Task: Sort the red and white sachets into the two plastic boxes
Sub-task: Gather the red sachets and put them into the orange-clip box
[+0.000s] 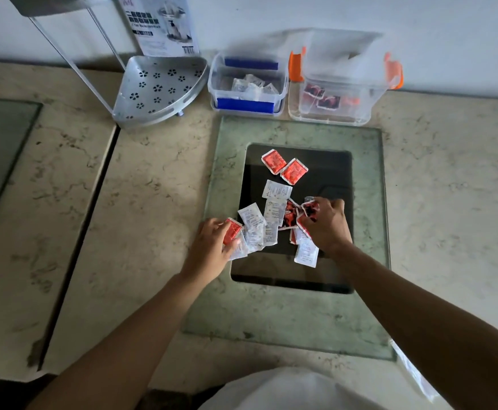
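Glossy flat square sachets, red and white, litter the dark glass panel (324, 270). Left hand (212, 247) pinches a red sachet (232, 230); right hand (326, 223) grips crinkled red ones. Far: 2 clear plastic boxes, blue-latched box (247, 105) with white, orange-latched box (369, 110) with red.

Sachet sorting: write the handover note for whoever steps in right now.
Left hand: closed on a red sachet at the pile's left edge.
Right hand: gripping red sachets on the pile's right side.
Done: some white sachets lie in the blue-latched box; some red ones in the orange-latched box. Both boxes are open at the wall.
Left: a mixed pile on the dark panel, plus two red sachets apart, farther back. Keep white to blue, red to orange.
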`<state>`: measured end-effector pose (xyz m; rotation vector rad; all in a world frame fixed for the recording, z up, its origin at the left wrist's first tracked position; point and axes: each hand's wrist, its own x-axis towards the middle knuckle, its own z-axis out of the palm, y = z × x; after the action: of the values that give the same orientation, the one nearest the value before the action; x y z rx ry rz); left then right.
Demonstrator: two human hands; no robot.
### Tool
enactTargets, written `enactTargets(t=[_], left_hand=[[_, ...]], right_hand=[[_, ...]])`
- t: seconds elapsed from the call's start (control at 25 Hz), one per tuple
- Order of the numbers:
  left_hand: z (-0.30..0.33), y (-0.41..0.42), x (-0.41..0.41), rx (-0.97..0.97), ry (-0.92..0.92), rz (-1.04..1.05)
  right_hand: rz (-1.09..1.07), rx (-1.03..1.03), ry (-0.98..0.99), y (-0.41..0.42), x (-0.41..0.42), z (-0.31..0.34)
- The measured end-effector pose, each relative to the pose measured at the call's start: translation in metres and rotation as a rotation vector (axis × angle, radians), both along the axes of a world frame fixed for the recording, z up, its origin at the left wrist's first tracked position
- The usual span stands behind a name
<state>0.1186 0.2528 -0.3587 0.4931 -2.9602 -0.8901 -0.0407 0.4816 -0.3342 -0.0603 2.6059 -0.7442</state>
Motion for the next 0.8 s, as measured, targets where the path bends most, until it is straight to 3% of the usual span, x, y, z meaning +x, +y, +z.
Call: enactTargets(t=[0.12, 0.4, 0.6, 0.72, 0.8], left_hand=[[-0.002, 0.002, -0.010, -0.016, 0.019, 0.081], [0.014, -0.001, -0.042, 0.234, -0.155, 0.271], [0.039, 0.027, -0.069, 0.396, -0.051, 0.158], [0.046, 0.051, -0.100, 0.491, -0.109, 0.042], [0.050, 0.066, -0.119, 0.421, -0.195, -0.056]], right_hand=[[-0.062, -0.006, -0.015, 0.004, -0.004, 0.002], [-0.149, -0.018, -0.006, 0.014, -0.002, 0.000], [-0.181, -0.142, -0.062, 0.032, 0.010, 0.004], [-0.126, -0.203, -0.095, 0.041, 0.016, 0.004], [-0.041, -0.165, -0.129, 0.043, 0.019, 0.003]])
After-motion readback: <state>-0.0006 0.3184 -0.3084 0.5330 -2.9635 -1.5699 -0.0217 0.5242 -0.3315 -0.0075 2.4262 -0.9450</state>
